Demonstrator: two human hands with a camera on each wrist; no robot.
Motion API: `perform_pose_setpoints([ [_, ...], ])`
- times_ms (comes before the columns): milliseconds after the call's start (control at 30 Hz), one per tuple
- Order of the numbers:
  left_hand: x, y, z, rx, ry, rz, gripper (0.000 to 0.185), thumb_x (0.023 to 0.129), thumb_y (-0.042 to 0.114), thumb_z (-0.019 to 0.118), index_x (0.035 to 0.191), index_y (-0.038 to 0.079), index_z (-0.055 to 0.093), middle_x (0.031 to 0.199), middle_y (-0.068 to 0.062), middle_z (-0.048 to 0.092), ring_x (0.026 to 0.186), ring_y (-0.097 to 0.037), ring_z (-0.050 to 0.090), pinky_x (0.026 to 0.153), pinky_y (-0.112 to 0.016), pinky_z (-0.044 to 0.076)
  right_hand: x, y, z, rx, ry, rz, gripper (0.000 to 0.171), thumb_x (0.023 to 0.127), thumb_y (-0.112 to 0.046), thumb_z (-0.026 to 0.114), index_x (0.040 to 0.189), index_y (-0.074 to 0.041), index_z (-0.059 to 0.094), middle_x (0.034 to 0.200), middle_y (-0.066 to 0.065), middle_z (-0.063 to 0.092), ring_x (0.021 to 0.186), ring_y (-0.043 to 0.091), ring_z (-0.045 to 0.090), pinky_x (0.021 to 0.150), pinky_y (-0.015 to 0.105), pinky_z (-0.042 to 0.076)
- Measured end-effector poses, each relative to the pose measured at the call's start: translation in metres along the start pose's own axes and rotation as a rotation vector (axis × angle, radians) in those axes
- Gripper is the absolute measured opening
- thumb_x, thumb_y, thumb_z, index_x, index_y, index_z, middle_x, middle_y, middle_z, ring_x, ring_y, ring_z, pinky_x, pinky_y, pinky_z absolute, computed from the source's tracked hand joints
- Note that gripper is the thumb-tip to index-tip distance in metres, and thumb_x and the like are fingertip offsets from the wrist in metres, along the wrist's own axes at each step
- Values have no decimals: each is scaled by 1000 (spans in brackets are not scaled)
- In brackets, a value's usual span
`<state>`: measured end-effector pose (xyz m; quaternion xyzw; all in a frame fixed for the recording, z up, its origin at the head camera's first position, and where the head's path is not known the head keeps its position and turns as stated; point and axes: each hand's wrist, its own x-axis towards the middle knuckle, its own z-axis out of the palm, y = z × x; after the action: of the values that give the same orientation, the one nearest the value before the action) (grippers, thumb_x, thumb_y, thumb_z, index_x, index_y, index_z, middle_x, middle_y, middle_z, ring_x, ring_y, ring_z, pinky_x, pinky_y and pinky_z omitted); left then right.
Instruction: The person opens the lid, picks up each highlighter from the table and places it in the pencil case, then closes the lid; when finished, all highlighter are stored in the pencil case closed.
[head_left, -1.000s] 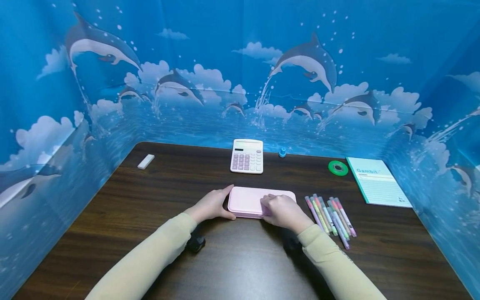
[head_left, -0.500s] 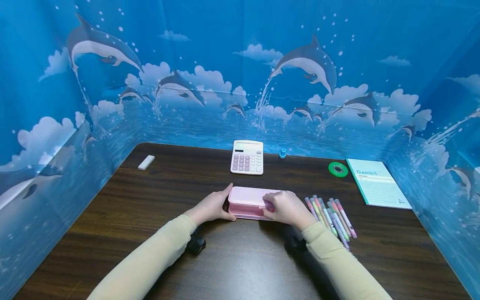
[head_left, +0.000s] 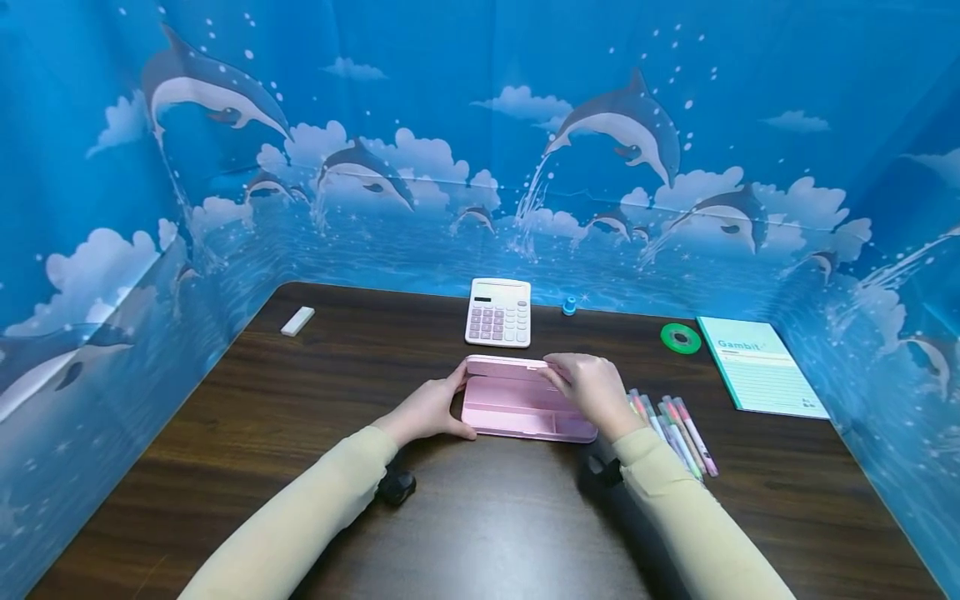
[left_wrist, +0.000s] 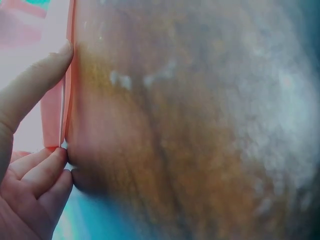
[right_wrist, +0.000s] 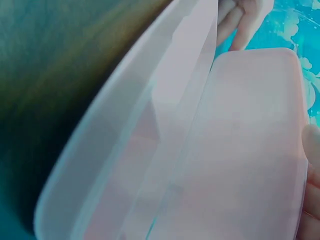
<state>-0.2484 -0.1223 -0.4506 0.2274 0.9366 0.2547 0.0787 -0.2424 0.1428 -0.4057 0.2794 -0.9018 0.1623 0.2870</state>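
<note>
A pink pencil case (head_left: 525, 408) lay open near the middle of a dark wooden table (head_left: 300, 400), its lid (head_left: 510, 367) raised at the far side and its shallow tray facing up. The left hand (head_left: 427, 410) rested against the case's left end, thumb along the far corner and fingers (left_wrist: 40, 172) curled at the near corner, steadying it. The right hand (head_left: 596, 390) pinched the lid's right edge between thumb and fingers and held it up; in the right wrist view the lid (right_wrist: 250, 150) stood apart from the tray (right_wrist: 125, 165), hinged along one side. A row of coloured markers (head_left: 678, 433) lay just to the right of the case, partly behind the right hand. Beyond the case stood a calculator (head_left: 498, 312), with a small blue object (head_left: 569, 307) beside it. A roll of green tape (head_left: 680, 338) and a green notebook (head_left: 761, 367) lay further right. A white eraser (head_left: 297, 321) lay well apart at the far left.
</note>
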Motion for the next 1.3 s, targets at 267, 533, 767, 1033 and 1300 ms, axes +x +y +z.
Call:
perform_pose_setpoints([
  [267, -1, 3, -1, -22, 2, -23, 124, 63, 44, 86, 152, 2, 11, 142, -8, 48, 129, -22, 47, 107, -38, 36, 9, 5, -1, 1, -11, 80, 19, 84, -5, 70, 102, -8, 73, 96, 7, 73, 84, 25, 70, 73, 41, 55],
  [533, -4, 5, 1, -58, 8, -28, 125, 64, 40, 87, 152, 2, 6, 142, -8, 48, 129, -23, 47, 107, -38, 35, 9, 12, 0, -99, 12, 153, 31, 79, 6, 70, 107, -7, 72, 105, 10, 71, 94, 27, 68, 73, 43, 55],
  [767, -4, 4, 2, -74, 1, -13, 128, 66, 39, 86, 153, 6, -1, 143, -9, 47, 127, -25, 49, 106, -40, 37, 13, 16, 3, -72, -72, 178, 32, 82, -2, 71, 113, -3, 68, 115, 15, 67, 109, 31, 62, 94, 45, 47],
  [1033, -5, 6, 5, -94, 13, -26, 126, 65, 38, 87, 153, 8, 1, 143, -11, 47, 129, -26, 46, 107, -42, 35, 11, 20, 2, -37, -129, 151, 38, 84, -10, 68, 121, -2, 63, 124, 18, 62, 121, 33, 54, 109, 51, 30],
  [1300, -6, 6, 4, -105, 28, -47, 127, 64, 38, 88, 154, 11, 2, 142, -11, 48, 128, -27, 47, 106, -43, 36, -1, 26, -14, 4, -64, 120, 37, 83, -8, 68, 119, -1, 64, 123, 19, 62, 122, 33, 53, 110, 53, 26],
])
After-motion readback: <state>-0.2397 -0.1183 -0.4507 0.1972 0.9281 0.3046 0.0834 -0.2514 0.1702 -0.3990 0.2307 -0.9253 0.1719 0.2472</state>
